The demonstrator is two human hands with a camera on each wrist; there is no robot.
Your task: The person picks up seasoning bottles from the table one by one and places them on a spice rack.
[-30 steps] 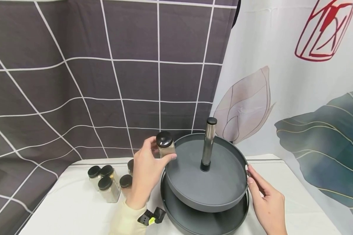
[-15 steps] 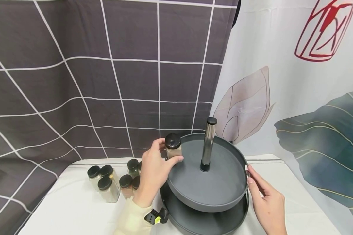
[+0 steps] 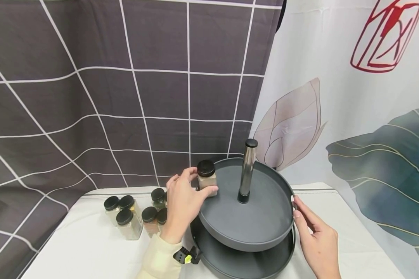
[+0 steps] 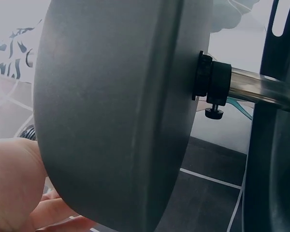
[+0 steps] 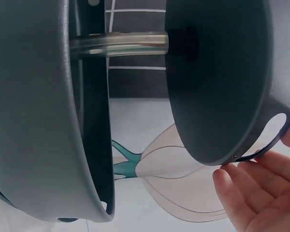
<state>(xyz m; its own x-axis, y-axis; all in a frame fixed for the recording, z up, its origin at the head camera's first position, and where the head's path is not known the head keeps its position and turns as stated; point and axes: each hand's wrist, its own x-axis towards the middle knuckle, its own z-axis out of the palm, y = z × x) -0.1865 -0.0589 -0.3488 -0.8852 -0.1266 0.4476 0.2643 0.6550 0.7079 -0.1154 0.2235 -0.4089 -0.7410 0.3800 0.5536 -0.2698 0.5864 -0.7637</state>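
A two-tier dark grey round tray stands on the table, its upper tier (image 3: 265,221) set above a wider lower tier (image 3: 244,267). My left hand (image 3: 181,205) grips a square spice jar (image 3: 207,180) with a black lid, thumb in front and fingers behind. The jar is upright at the upper tier's left inner edge; whether its base touches is unclear. My right hand (image 3: 317,240) pinches the upper tier's right rim. In the right wrist view, its fingers (image 5: 253,186) lie by the rim's slot. The left wrist view hides the jar behind the tier.
Several more black-lidded spice jars stand left on the white table (image 3: 73,248), some near the left forearm: a front clear one (image 3: 130,226), a reddish one (image 3: 150,221), a dark one (image 3: 158,198). A metal post (image 3: 247,170) rises from the upper tier. Patterned curtains hang behind.
My left hand has carried the spice jar right, over the upper tier's left edge, then slightly lower. More jars show behind the hand. My right hand stays on the rim.
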